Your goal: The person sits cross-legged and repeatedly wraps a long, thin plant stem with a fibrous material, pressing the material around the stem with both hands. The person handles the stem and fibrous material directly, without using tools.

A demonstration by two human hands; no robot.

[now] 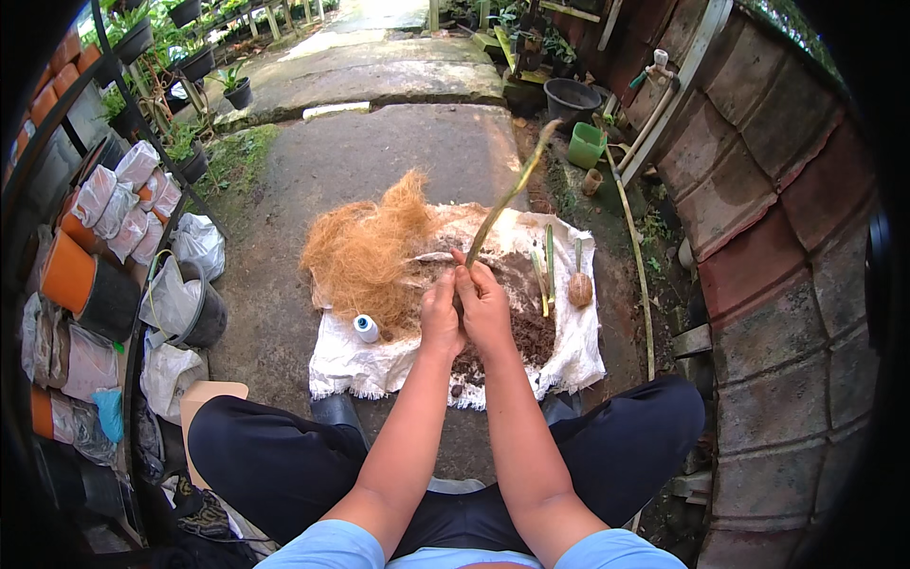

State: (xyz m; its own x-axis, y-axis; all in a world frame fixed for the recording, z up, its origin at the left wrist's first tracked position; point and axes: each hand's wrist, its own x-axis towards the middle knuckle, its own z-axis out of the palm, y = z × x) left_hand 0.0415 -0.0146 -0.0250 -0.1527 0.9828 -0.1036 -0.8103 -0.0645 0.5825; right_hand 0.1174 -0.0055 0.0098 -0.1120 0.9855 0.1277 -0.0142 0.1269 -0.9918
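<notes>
My left hand (442, 313) and my right hand (485, 302) meet over a white woven sack (355, 366), both closed around the lower end of a long green-brown plant stem (508, 192). The stem slants up and away to the right; its base is hidden by my fingers. Dark, crumbly soil (533, 340) lies on the sack beneath. Left of my hands is a heap of orange-brown coconut fibre (362, 249), with a white thread spool (366, 328) at its near edge. On the right lie green stem cuttings (549, 263) and a fibre-wrapped ball with a short stem (580, 288).
A dark bucket (210, 313) with plastic inside and a rack of wrapped packets (117, 213) and pots stand left. At right are a green container (587, 144), a black basin (571, 99), a hose (635, 249) and a wall of tiles (768, 398).
</notes>
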